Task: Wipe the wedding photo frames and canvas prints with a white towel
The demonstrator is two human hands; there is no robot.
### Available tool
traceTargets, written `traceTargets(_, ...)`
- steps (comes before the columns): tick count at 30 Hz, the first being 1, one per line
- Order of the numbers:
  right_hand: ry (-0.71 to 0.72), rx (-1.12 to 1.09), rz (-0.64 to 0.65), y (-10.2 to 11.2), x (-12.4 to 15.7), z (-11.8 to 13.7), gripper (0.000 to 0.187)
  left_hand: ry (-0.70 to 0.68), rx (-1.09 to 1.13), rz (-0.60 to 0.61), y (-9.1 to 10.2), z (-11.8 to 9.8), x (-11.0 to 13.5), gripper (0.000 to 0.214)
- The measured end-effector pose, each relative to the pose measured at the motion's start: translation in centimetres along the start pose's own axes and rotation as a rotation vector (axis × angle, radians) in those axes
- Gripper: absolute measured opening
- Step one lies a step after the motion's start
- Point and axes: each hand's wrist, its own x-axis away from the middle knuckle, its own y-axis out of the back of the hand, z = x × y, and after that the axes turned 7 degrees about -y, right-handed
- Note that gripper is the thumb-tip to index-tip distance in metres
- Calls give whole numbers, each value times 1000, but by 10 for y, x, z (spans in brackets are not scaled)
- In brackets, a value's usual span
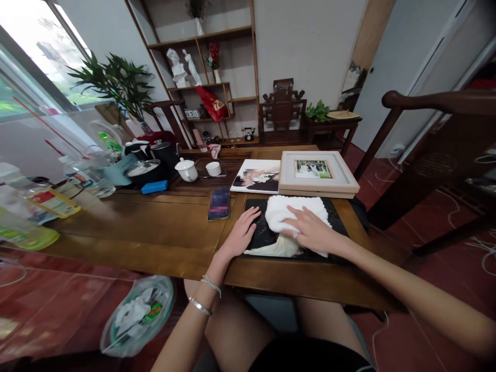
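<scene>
On the wooden table in front of me lies a dark picture panel with a pale, fabric-like shape near its lower edge. A folded white towel covers much of the panel. My right hand rests on the towel from above, fingers stretched out and apart, pressing against it. At the panel's left side lies my left hand, flat with spread fingers and holding nothing. Just left of it is a phone with its screen lit. The part of the panel under the towel is hidden.
Behind the panel lie a framed photo and a white-edged print. A lidded white cup, a blue block and several bottles stand leftward. A lined waste bin is on the floor; a wooden chair stands right.
</scene>
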Motion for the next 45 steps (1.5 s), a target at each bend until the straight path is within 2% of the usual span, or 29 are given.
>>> traceTargets(4,-63,-54,-30,9,-55,9,47,19,-18,-11,-1,2,0,39)
traceTargets(7,-84,-86,-7,15,-92,22,49,35,-30,-5,-2,4,0,39)
traceTargets(10,-98,-105,35,21,-114,29,49,41,-37,-3,-2,4,0,40)
traceTargets(12,-103,-109,48,23,-118,28,50,36,-36,-4,-2,4,0,40)
traceTargets(17,-97,-106,24,24,-94,4,50,4,-18,-4,0,-1,0,40)
traceTargets(25,-228,-63,-72,18,-11,-66,52,0,-5,-11,0,-2,0,39)
traceTargets(27,-252,-52,-93,15,10,-77,50,3,-3,-12,0,-2,0,39)
traceTargets(29,-232,-33,-121,10,30,-76,49,7,-4,-14,0,-2,0,39)
traceTargets(32,-104,23,-151,-2,62,-50,40,14,-7,-8,0,-1,0,40)
traceTargets(36,139,68,-44,-12,94,-7,24,5,-4,-7,-1,0,-1,39)
traceTargets(39,205,68,-29,-12,93,-7,24,3,-4,-10,-1,1,0,39)
traceTargets(45,169,121,-101,3,41,-70,31,-1,-3,-2,-1,2,0,39)
